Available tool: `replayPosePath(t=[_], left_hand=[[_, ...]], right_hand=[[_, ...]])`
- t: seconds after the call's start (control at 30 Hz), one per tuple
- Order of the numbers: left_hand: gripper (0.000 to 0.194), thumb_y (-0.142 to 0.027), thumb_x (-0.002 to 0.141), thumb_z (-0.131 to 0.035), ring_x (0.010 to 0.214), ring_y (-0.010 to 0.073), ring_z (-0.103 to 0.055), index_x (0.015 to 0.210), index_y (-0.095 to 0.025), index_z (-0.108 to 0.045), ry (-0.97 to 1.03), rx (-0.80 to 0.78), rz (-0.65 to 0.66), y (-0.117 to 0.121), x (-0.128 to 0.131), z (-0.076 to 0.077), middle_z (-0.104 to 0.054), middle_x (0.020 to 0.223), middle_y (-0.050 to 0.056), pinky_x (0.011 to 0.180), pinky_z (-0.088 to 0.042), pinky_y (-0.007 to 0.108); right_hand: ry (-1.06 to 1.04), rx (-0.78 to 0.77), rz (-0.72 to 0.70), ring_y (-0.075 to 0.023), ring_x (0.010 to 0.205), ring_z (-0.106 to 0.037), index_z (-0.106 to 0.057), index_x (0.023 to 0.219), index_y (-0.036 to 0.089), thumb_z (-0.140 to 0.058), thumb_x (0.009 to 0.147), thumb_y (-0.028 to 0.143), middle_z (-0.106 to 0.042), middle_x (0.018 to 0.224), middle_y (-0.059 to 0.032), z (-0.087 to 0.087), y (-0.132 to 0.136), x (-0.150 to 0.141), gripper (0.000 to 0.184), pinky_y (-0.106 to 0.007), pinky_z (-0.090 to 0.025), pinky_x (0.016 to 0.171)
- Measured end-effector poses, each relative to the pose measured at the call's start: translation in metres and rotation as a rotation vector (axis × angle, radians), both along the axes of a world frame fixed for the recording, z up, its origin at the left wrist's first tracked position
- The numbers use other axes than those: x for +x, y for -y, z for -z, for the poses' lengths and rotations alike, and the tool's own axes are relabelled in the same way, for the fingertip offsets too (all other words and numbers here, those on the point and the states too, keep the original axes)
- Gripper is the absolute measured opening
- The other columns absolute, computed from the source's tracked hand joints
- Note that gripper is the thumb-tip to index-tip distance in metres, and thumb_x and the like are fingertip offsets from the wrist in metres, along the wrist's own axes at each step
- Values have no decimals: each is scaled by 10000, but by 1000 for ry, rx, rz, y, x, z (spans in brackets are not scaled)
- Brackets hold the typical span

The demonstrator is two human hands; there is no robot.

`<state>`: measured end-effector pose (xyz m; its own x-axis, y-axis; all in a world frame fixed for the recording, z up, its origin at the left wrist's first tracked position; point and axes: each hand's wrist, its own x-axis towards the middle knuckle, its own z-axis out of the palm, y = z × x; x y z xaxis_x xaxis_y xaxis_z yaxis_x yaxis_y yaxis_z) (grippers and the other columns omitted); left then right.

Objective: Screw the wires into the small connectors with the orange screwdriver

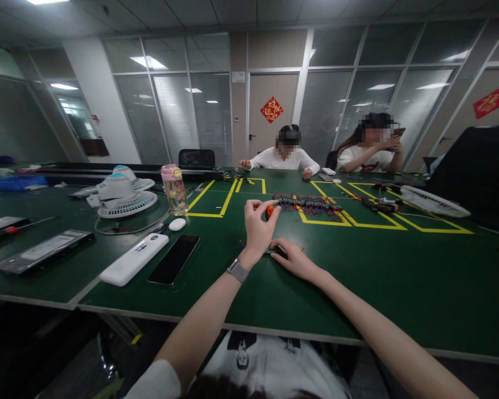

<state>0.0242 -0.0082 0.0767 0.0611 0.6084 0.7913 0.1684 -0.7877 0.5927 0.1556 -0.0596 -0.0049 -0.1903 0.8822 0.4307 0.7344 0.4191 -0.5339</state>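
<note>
My left hand (pixel 258 228) is raised above the table with thumb and fingers curled round a small orange-and-black object (pixel 270 211). Its kind is hard to make out, as the fingers hide most of it. Lower and to the right, my right hand (pixel 294 259) rests close to the tabletop, its fingertips closed on a small circuit board (pixel 268 251) with thin wires. Part of that board is hidden by the hands. Just beyond them lies a long row of small boards with red and blue wires (pixel 307 205).
Left of my hands lie a black phone (pixel 173 259), a white power bank (pixel 135 259) and a white oval case (pixel 177 224). A drink bottle (pixel 174 190) and white fans (pixel 127 194) stand farther back. Yellow tape marks (pixel 378 226) the green table. Two people sit opposite.
</note>
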Motion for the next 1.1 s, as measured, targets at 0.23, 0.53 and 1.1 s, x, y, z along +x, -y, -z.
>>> replayPosePath(t=[0.23, 0.53, 1.1], left_hand=[[210, -210, 882, -525, 896, 153, -564, 1025, -221, -679, -7, 2, 117, 0, 0, 0, -588, 902, 36, 856, -442, 280], [236, -176, 898, -482, 857, 126, -578, 1033, -207, -673, -14, 24, 220, 1, 0, -3, -602, 904, 31, 820, -449, 247], [165, -236, 856, -576, 893, 143, -556, 956, -206, -704, -1, 20, 91, 2, 0, -1, -543, 931, 43, 861, -448, 271]], right_hand=[[1, 8, 3, -199, 900, -608, -558, 937, 189, -538, 831, 197, -645, 976, -68, -1, 0, 0, 108, -340, -474, 824], [-5, -1, 1, -198, 887, -606, -561, 945, 185, -532, 837, 201, -640, 958, -66, -2, 1, 0, 113, -336, -473, 815], [34, 12, -26, -184, 863, -583, -570, 920, 186, -518, 854, 206, -621, 954, -59, -1, 0, 1, 86, -315, -462, 797]])
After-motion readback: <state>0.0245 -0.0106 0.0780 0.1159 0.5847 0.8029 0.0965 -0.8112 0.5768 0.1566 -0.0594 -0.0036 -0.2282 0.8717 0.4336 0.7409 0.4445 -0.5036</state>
